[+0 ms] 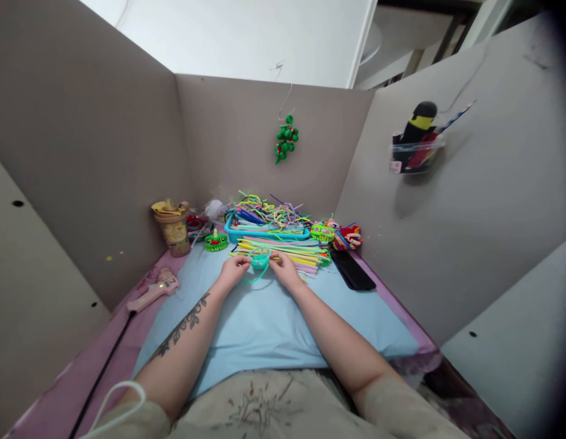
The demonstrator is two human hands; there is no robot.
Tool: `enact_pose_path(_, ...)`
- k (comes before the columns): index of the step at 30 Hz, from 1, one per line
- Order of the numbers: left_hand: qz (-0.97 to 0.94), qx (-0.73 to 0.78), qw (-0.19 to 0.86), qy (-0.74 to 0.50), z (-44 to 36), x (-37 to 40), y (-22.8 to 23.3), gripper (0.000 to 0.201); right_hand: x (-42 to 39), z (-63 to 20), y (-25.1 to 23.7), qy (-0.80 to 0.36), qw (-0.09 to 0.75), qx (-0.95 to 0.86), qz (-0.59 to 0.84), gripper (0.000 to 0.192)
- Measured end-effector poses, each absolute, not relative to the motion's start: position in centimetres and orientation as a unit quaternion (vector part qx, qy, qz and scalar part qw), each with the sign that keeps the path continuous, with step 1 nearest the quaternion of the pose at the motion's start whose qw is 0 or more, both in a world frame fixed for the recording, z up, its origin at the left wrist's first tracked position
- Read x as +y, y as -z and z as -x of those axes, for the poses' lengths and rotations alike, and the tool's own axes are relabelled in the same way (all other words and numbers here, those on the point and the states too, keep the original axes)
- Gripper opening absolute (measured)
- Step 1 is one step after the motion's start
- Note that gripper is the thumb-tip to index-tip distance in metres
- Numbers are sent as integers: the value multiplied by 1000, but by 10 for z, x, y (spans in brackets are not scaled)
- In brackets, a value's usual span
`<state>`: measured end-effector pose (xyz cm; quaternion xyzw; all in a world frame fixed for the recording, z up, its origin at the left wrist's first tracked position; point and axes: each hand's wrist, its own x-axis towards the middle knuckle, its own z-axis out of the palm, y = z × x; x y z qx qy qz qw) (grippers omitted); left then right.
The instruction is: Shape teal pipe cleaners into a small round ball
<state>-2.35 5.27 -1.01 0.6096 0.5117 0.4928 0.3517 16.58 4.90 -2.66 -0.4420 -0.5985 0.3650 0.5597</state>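
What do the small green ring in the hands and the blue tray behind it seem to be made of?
Green ring: probably fuzzy pipe cleaner, matte, bent round like the sticks beside it. Blue tray: likely plastic, with a smooth, even rim.

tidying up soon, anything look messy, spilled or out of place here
Nothing looks spilled or broken. The blue tray overflows with tangled pipe cleaners, while a neater stack lies in front of it. Both hands, left and right, hold a small teal pipe-cleaner piece, one loose end trailing onto the blue mat.
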Motion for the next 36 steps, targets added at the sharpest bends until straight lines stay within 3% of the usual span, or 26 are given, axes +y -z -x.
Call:
enact_pose_path(10,-566,501,470,-456,22,44,2,6,48,-162,28,-326,543,-651,418,13)
enact_pose_path(17,-546,470,482,-498,14,41,4,28,41,-161,22,-352,541,-636,423,17)
enact_pose_path(24,-568,452,479,-493,9,37,5,41,46,-162,25,-327,544,-636,439,8)
enact_pose_path(28,-611,463,440,-468,9,40,9,28,47,-164,23,-316,548,-627,455,5)
enact_pose_path(36,-703,503,245,-439,12,43,13,14,44,-163,20,-305,535,-644,455,6)
